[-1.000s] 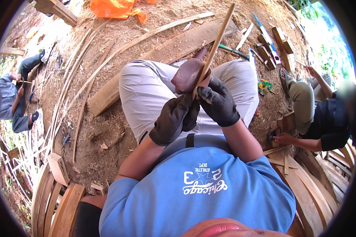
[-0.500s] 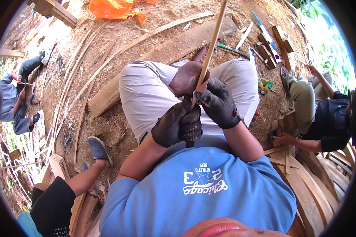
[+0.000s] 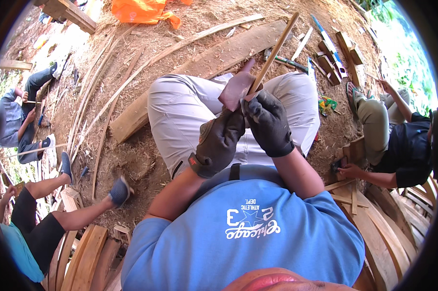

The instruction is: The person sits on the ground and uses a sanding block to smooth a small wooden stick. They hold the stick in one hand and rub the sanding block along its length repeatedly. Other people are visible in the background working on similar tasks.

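A slim wooden stick (image 3: 277,48) slants up and to the right from between my gloved hands, in front of my lap. Around its lower part is a reddish-brown sheet that looks like sandpaper (image 3: 234,92), its loose flap hanging out to the left. My right hand (image 3: 270,123), in a dark work glove, is closed round the stick and the sheet's edge. My left hand (image 3: 219,143), gloved too, has its fingers closed at the sheet's lower edge. The stick's lower end is hidden by the hands.
A wide plank (image 3: 204,63) and long thin strips lie beyond my knees on shavings. A blue handsaw (image 3: 328,43) and wood blocks (image 3: 350,48) lie far right. One person sits right (image 3: 398,140), another far left (image 3: 15,116); a third walks near left (image 3: 39,213). Curved boards flank me.
The stick's top has swung right and lower, and the flap has shifted right and turned. My left hand has turned and moved slightly left. The person at near left has stepped further into view.
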The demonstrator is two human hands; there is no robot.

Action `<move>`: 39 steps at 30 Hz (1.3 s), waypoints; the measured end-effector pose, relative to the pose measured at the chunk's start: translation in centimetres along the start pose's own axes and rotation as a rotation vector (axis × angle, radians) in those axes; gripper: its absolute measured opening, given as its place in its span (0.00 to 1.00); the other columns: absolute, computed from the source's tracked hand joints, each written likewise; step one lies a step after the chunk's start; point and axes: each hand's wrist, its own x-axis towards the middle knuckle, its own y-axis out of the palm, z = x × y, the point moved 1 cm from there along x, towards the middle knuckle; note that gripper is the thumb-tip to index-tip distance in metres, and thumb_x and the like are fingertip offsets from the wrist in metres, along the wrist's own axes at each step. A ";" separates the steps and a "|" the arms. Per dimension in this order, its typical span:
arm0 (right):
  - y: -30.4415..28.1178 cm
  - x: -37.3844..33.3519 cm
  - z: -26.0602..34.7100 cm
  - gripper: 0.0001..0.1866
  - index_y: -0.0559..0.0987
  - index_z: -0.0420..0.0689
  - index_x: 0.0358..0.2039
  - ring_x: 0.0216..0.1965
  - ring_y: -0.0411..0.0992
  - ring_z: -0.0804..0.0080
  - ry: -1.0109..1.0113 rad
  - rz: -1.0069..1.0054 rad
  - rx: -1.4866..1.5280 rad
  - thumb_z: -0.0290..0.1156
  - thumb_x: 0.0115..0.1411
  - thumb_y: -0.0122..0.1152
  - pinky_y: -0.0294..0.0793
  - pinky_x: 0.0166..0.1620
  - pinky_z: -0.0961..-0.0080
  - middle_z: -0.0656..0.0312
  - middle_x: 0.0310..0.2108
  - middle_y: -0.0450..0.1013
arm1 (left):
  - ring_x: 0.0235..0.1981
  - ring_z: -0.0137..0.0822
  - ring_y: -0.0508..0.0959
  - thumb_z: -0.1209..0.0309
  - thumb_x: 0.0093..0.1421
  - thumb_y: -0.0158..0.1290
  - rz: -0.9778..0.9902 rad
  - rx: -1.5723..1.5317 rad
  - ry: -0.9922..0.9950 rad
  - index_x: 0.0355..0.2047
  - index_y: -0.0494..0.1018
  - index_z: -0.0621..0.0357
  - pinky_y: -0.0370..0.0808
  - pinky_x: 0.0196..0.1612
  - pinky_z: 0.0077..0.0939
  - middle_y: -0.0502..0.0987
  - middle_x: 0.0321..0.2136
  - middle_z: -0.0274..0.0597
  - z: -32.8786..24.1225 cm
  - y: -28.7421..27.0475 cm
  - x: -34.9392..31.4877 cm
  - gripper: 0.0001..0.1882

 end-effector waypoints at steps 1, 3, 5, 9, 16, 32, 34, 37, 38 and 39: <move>0.3 0.1 0.1 0.15 0.82 0.39 0.41 0.40 0.73 0.77 0.071 -0.043 0.123 0.39 0.71 0.58 0.73 0.48 0.74 0.65 0.36 0.76 | 0.31 0.49 0.85 0.64 0.76 0.45 -0.067 0.067 0.074 0.61 0.72 0.66 0.78 0.35 0.45 0.83 0.29 0.55 0.1 0.3 0.1 0.21; 0.3 0.6 1.6 0.15 0.82 0.39 0.41 0.41 0.73 0.77 0.008 -0.059 0.042 0.39 0.71 0.57 0.73 0.49 0.74 0.65 0.36 0.76 | 0.31 0.57 0.85 0.64 0.77 0.44 -0.198 0.198 0.223 0.60 0.73 0.63 0.79 0.34 0.49 0.83 0.29 0.57 0.2 1.0 0.5 0.20; 0.1 1.2 1.8 0.14 0.81 0.40 0.40 0.41 0.72 0.76 -0.011 -0.067 -0.013 0.38 0.71 0.57 0.72 0.49 0.73 0.65 0.36 0.76 | 0.32 0.59 0.84 0.65 0.76 0.45 -0.198 0.188 0.221 0.56 0.75 0.63 0.78 0.35 0.52 0.83 0.30 0.58 -1.0 0.8 0.8 0.18; -0.3 2.2 1.7 0.13 0.80 0.41 0.39 0.42 0.71 0.75 0.035 -0.068 0.102 0.37 0.71 0.56 0.70 0.49 0.73 0.66 0.36 0.74 | 0.43 0.65 0.82 0.75 0.65 0.44 -0.055 0.236 0.046 0.61 0.72 0.69 0.77 0.46 0.56 0.82 0.40 0.65 -2.6 0.1 1.7 0.24; 0.1 5.5 1.5 0.07 0.74 0.44 0.34 0.42 0.69 0.74 -0.022 -0.103 0.283 0.30 0.69 0.51 0.67 0.50 0.75 0.66 0.35 0.69 | 0.40 0.60 0.83 0.74 0.67 0.44 -0.099 0.123 -0.002 0.54 0.77 0.68 0.79 0.44 0.48 0.84 0.38 0.59 -1.7 0.0 3.8 0.19; -9.5 26.7 -3.1 0.32 0.75 0.35 0.62 0.47 0.71 0.76 -0.010 -0.110 0.370 0.52 0.74 0.54 0.70 0.52 0.74 0.62 0.45 0.74 | 0.14 0.20 0.53 0.50 0.79 0.42 0.296 -0.950 -0.331 0.27 0.65 0.49 0.51 0.18 0.21 0.54 0.17 0.23 2.6 -1.3 19.5 0.24; -9.9 29.7 -4.4 0.31 0.75 0.35 0.62 0.46 0.71 0.75 0.001 -0.116 0.373 0.51 0.74 0.54 0.70 0.52 0.73 0.63 0.43 0.72 | 0.15 0.20 0.52 0.48 0.79 0.40 0.375 -0.991 -0.297 0.28 0.64 0.50 0.51 0.19 0.21 0.52 0.17 0.22 4.5 -2.1 22.6 0.25; -10.5 33.2 -8.0 0.26 0.76 0.34 0.60 0.49 0.77 0.66 0.021 -0.191 0.473 0.45 0.75 0.57 0.77 0.53 0.68 0.57 0.47 0.77 | 0.15 0.20 0.53 0.47 0.79 0.39 0.481 -1.114 -0.313 0.34 0.69 0.54 0.52 0.20 0.20 0.52 0.17 0.22 8.1 -3.4 27.0 0.25; -10.2 34.1 -8.8 0.24 0.77 0.33 0.58 0.49 0.80 0.63 0.026 -0.216 0.514 0.42 0.75 0.58 0.80 0.53 0.67 0.54 0.48 0.79 | 0.15 0.20 0.53 0.48 0.79 0.39 0.460 -1.100 -0.321 0.35 0.70 0.55 0.52 0.20 0.20 0.52 0.17 0.22 9.2 -4.1 28.2 0.25; -10.0 34.7 -9.5 0.23 0.77 0.34 0.57 0.50 0.80 0.62 0.028 -0.205 0.524 0.42 0.75 0.58 0.80 0.54 0.64 0.55 0.47 0.78 | 0.15 0.20 0.53 0.49 0.80 0.39 0.443 -1.096 -0.329 0.36 0.71 0.56 0.53 0.20 0.20 0.53 0.17 0.21 10.4 -4.3 29.2 0.25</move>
